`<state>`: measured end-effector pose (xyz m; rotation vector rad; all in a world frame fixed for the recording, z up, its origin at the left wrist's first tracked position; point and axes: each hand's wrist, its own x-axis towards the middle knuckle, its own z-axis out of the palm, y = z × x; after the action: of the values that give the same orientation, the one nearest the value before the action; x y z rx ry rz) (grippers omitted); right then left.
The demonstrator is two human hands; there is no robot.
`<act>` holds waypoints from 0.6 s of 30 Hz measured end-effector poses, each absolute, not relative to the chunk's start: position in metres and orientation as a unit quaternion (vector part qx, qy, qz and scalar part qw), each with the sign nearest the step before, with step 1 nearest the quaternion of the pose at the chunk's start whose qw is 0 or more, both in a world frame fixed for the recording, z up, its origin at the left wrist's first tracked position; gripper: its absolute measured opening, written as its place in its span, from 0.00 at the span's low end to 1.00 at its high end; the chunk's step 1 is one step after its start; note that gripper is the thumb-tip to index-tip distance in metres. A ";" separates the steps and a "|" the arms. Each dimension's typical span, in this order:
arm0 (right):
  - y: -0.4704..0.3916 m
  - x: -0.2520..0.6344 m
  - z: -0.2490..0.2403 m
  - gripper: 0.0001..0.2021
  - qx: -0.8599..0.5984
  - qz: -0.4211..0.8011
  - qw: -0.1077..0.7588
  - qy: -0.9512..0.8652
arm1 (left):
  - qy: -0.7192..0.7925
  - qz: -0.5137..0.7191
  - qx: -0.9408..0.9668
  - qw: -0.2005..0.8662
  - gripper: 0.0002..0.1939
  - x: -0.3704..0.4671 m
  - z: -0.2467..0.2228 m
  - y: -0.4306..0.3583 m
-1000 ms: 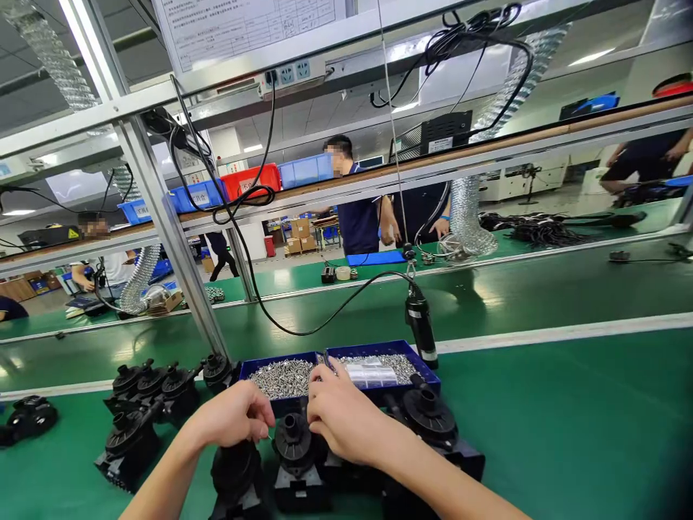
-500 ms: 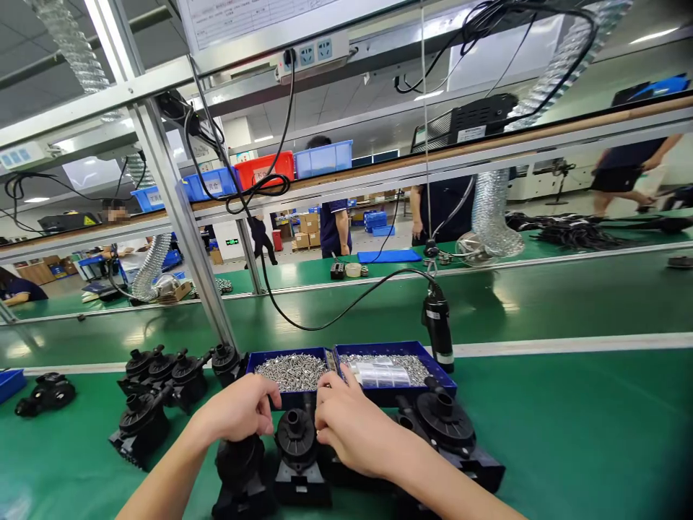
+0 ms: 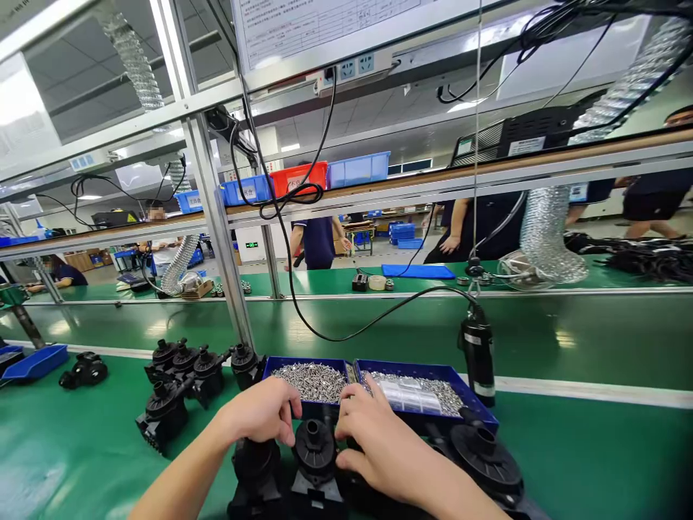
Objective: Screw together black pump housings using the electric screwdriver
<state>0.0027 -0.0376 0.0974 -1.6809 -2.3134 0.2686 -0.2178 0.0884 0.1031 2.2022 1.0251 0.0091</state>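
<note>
A black round-topped pump-like housing (image 3: pixel 315 449) with a short upright spout stands in front of me, between my hands. My left hand (image 3: pixel 265 410) is at its upper left, fingers curled down and thumb drawn in. Any small thing in those fingers is hidden. On the housing's right side is my right hand (image 3: pixel 373 442), fingers bent and thumb close to the rim; what it pinches, if anything, I cannot make out. Another black housing (image 3: pixel 255 466) sits beneath my left wrist. Behind the hands are a blue bin of small metal screws (image 3: pixel 311 381) and a second blue bin (image 3: pixel 481 413).
A larger black housing (image 3: pixel 487 458) stands at the right. More black housings (image 3: pixel 164 408) are grouped at the left, near a metal post (image 3: pixel 219 238). A black electric screwdriver (image 3: pixel 477 354) hangs on a cord beyond the bins. Other people stand across the bench.
The view has shifted, so the bench things appear further right and slightly lower. Both hands stay around the same housing; my right thumb now shows further from its index finger.
</note>
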 end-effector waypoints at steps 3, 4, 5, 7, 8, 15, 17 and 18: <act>-0.038 0.006 0.098 0.04 -0.570 0.085 0.163 -0.801 | 0.386 -0.010 0.846 0.369 0.19 -0.217 0.101 0.095; -0.038 0.007 0.098 0.04 -0.566 0.081 0.174 -0.802 | 0.382 -0.014 0.845 0.375 0.21 -0.217 0.100 0.098; -0.038 0.007 0.098 0.02 -0.561 0.077 0.186 -0.803 | 0.378 -0.018 0.843 0.381 0.24 -0.218 0.099 0.101; -0.037 0.007 0.098 0.01 -0.542 0.069 0.218 -0.808 | 0.375 -0.017 0.840 0.392 0.31 -0.221 0.099 0.107; -0.037 0.006 0.096 0.02 -0.527 0.064 0.241 -0.812 | 0.375 -0.007 0.836 0.400 0.34 -0.224 0.101 0.109; -0.028 -0.014 0.081 0.14 -0.361 -0.022 0.458 -0.812 | 0.241 0.112 0.768 0.583 0.41 -0.231 0.121 0.096; -0.027 -0.019 0.079 0.11 -0.336 -0.050 0.484 -0.806 | 0.214 0.126 0.752 0.611 0.40 -0.227 0.123 0.088; -0.026 -0.020 0.079 0.10 -0.331 -0.059 0.492 -0.803 | 0.209 0.131 0.749 0.615 0.39 -0.224 0.122 0.084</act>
<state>-0.0197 -0.0263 0.0786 -0.8028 -1.9482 -0.1425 -0.2243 0.0844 0.1225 1.7245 0.4822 0.3028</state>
